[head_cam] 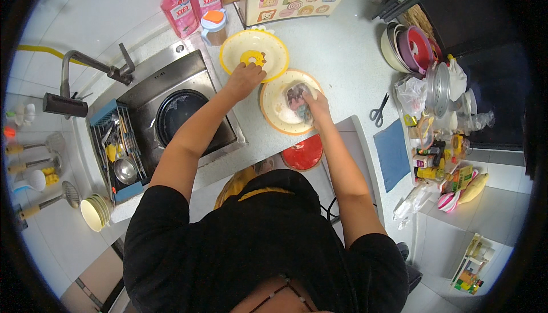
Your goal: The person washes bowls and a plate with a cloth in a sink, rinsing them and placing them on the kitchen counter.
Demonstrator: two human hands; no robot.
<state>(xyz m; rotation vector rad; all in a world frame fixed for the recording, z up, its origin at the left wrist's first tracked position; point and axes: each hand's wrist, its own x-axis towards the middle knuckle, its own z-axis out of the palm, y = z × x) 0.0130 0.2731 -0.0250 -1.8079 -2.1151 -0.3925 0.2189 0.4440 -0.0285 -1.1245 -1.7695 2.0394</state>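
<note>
On the counter just right of the sink, my left hand (245,79) rests its fingers over the near rim and inside of a yellow-rimmed plate (233,50) with a yellow cartoon design. The grip of those fingers is not clear. My right hand (317,106) holds a crumpled patterned cloth (297,95) against the inside of an orange-rimmed plate (274,109). The two plates lie close together, the yellow-rimmed one farther back and its edge at the other's. White residue or suds show in the orange-rimmed plate.
At left is a steel sink (237,137) with a black pan (180,107) and a utensil rack (139,154). Pink pump bottles (182,13) and a lidded jug (214,26) stand behind. Scissors (378,111), a blue cloth (391,154) and stacked basins (391,50) lie at right.
</note>
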